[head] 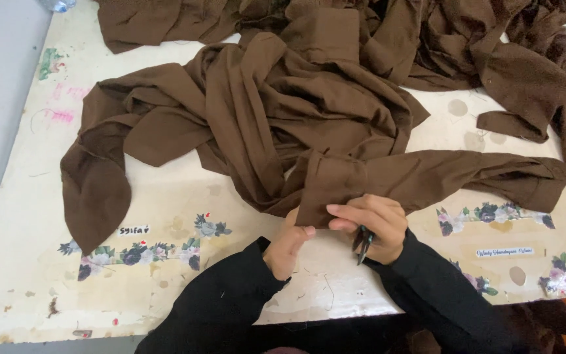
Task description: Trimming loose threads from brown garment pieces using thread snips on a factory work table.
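The likeliest slip here is a nick in the cloth: the right hand (371, 226) is closed around a small dark pointed tool (364, 244), perhaps snips, whose tip hangs just below the cuff edge, and a careless move could cut or snag the fabric rather than a loose thread. The left hand (287, 244) pinches the lower corner of that cuff between thumb and fingers; if this grip loosens, the edge could slide away. The brown garment (276, 111) lies crumpled across the middle of the worn white surface (21, 216), one sleeve stretched toward the person, its folded cuff flat and square at the hands. More brown cloth (525, 59) is heaped behind.
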